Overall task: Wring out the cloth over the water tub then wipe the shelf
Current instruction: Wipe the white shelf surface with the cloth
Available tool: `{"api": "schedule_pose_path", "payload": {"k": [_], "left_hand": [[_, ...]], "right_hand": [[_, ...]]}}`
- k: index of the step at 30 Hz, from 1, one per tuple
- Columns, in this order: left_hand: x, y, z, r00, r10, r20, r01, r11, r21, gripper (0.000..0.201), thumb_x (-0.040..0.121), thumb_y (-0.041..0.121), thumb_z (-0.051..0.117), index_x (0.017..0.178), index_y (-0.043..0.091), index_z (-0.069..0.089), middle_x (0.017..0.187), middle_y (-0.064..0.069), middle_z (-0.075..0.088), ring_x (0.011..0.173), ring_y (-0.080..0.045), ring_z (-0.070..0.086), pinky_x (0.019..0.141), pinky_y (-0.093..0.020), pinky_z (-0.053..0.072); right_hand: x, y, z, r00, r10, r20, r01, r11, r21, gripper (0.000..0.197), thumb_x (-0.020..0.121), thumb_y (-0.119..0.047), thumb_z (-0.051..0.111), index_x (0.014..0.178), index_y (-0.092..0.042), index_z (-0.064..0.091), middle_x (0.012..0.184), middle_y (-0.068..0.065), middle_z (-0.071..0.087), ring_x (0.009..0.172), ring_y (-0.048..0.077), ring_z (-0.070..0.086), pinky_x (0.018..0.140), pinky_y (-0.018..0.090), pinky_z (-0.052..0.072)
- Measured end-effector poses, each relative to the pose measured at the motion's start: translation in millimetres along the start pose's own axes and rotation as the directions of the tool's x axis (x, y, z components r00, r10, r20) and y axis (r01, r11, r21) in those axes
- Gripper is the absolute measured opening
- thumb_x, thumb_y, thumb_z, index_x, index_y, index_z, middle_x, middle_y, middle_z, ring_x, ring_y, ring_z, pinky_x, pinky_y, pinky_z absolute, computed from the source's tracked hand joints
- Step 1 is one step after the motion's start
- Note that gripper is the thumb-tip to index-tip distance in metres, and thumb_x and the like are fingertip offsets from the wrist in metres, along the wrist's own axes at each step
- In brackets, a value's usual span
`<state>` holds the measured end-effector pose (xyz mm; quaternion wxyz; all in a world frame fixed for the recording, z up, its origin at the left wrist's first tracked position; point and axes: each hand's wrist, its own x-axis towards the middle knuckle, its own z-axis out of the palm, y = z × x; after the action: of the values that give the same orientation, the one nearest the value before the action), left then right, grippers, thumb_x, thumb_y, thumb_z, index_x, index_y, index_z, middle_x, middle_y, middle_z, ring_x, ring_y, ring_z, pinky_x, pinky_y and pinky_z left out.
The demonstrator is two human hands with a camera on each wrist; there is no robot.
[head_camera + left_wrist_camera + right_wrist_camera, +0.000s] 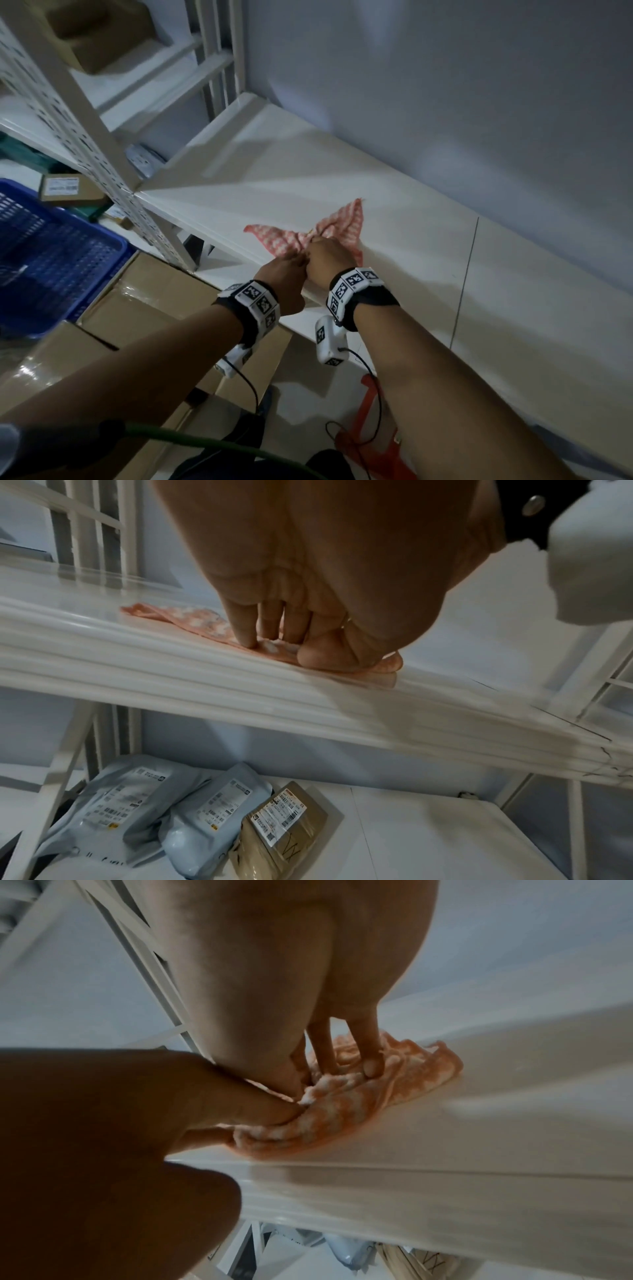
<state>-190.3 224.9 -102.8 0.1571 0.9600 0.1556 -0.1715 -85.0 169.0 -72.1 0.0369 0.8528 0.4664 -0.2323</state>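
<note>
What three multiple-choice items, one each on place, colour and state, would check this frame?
1. Where is the cloth?
A. in the blue basket
B. on the shelf, near its front edge
C. on a box

2. What colour is the cloth?
A. pink and white
B. green
C. black

3. What are the hands doing?
A. both hang idle
B. only the right hand touches the cloth
C. left hand and right hand both on the cloth

Key: 1 B, it lies on the white board; 2 A, checked pattern shows; 3 C, fingers of both press into it.

Dim indoor light, soft shadows on the shelf (342, 178), motion blur along its edge, wide-angle bending at borders
</note>
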Motion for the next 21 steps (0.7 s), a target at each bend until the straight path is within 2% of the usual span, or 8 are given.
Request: {"api": "schedule_pose_path", "payload": {"k": [2, 3, 5, 7, 11, 13, 17, 21], "left_hand": [[1.7, -1.8, 0.2, 1.000, 0.004, 0.007, -0.004, 1.000, -0.011, 0.078, 0.076, 0.024, 0.049, 0.148, 0.003, 0.031, 0.160, -0.016, 0.017, 0.151, -0.023, 0.009, 0.123, -0.035, 0.010], [5.0, -4.2, 3.9, 1.000, 0.017, 0.000, -0.017, 1.000, -0.020, 0.081, 0.073, 0.026, 0.047, 0.148, 0.002, 0.030, 0.160, -0.017, 0.017, 0.151, -0.023, 0.008, 0.123, -0.037, 0.012], [8.8, -6.1, 5.7, 1.000, 0.009, -0.018, -0.010, 1.000, -0.025, 0.085, 0.068, 0.028, 0.041, 0.149, 0.004, 0.030, 0.161, -0.016, 0.016, 0.151, -0.025, 0.006, 0.122, -0.038, 0.015], [11.5, -8.2, 3.7, 0.999, -0.044, -0.031, 0.041, 0.995, -0.089, 0.080, 0.073, 0.025, 0.044, 0.151, 0.010, 0.029, 0.163, -0.008, 0.010, 0.150, -0.026, 0.008, 0.122, -0.038, 0.019], [17.3, -11.4, -4.0, 0.996, -0.069, -0.048, 0.061, 0.987, -0.151, 0.082, 0.078, 0.019, 0.054, 0.153, 0.012, 0.023, 0.164, -0.002, 0.005, 0.151, -0.024, 0.006, 0.121, -0.037, 0.022], [24.5, -17.7, -4.5, 0.996, -0.085, -0.027, 0.078, 0.980, -0.184, 0.084, 0.076, 0.021, 0.056, 0.153, 0.014, 0.025, 0.163, 0.001, 0.010, 0.151, -0.022, 0.007, 0.121, -0.037, 0.022], [31.7, -20.4, -5.1, 0.997, -0.070, -0.027, 0.065, 0.987, -0.148, 0.071, 0.074, 0.028, 0.057, 0.143, 0.014, 0.046, 0.156, -0.004, 0.033, 0.149, -0.024, 0.017, 0.120, -0.037, 0.023], [25.4, -16.7, 6.7, 0.994, -0.084, -0.075, 0.072, 0.986, -0.149, 0.069, 0.075, 0.034, 0.053, 0.139, 0.011, 0.047, 0.148, -0.012, 0.043, 0.143, -0.030, 0.030, 0.118, -0.042, 0.026]], "right_hand": [[9.7, -0.7, -1.0, 1.000, 0.018, 0.014, -0.018, 1.000, -0.012, 0.032, 0.090, -0.013, 0.048, 0.118, -0.009, 0.063, 0.124, 0.015, 0.062, 0.109, 0.033, 0.059, 0.083, 0.036, 0.048], [13.5, -0.6, -0.3, 1.000, 0.018, 0.017, -0.017, 1.000, -0.013, 0.034, 0.090, -0.014, 0.047, 0.121, -0.012, 0.061, 0.126, 0.013, 0.061, 0.110, 0.032, 0.059, 0.084, 0.036, 0.048], [16.3, 0.2, 2.7, 0.999, 0.014, 0.029, -0.014, 1.000, -0.015, 0.045, 0.092, -0.015, 0.044, 0.136, -0.018, 0.050, 0.140, 0.006, 0.053, 0.123, 0.029, 0.052, 0.098, 0.040, 0.046], [19.8, 1.0, 3.6, 1.000, 0.001, 0.022, 0.000, 1.000, -0.021, 0.057, 0.091, -0.016, 0.042, 0.147, -0.023, 0.037, 0.151, 0.000, 0.042, 0.135, 0.028, 0.042, 0.108, 0.046, 0.039], [32.3, 1.7, -6.4, 0.999, 0.022, 0.025, -0.022, 1.000, -0.008, 0.053, 0.089, -0.017, 0.044, 0.142, -0.024, 0.038, 0.151, 0.000, 0.039, 0.136, 0.029, 0.038, 0.108, 0.050, 0.037], [41.4, -1.7, -12.2, 0.999, 0.027, 0.029, -0.026, 0.999, -0.039, 0.048, 0.091, -0.017, 0.044, 0.139, -0.017, 0.042, 0.149, 0.005, 0.040, 0.135, 0.030, 0.039, 0.108, 0.047, 0.038], [53.3, -8.0, -16.7, 0.999, 0.047, 0.010, -0.046, 0.997, -0.058, 0.047, 0.094, -0.020, 0.045, 0.140, -0.009, 0.045, 0.150, 0.011, 0.040, 0.134, 0.031, 0.042, 0.109, 0.042, 0.038], [45.9, -12.3, -11.3, 0.998, 0.063, -0.005, -0.063, 0.998, -0.003, 0.042, 0.094, -0.019, 0.047, 0.134, -0.007, 0.049, 0.143, 0.013, 0.046, 0.129, 0.032, 0.046, 0.104, 0.041, 0.040]]}}
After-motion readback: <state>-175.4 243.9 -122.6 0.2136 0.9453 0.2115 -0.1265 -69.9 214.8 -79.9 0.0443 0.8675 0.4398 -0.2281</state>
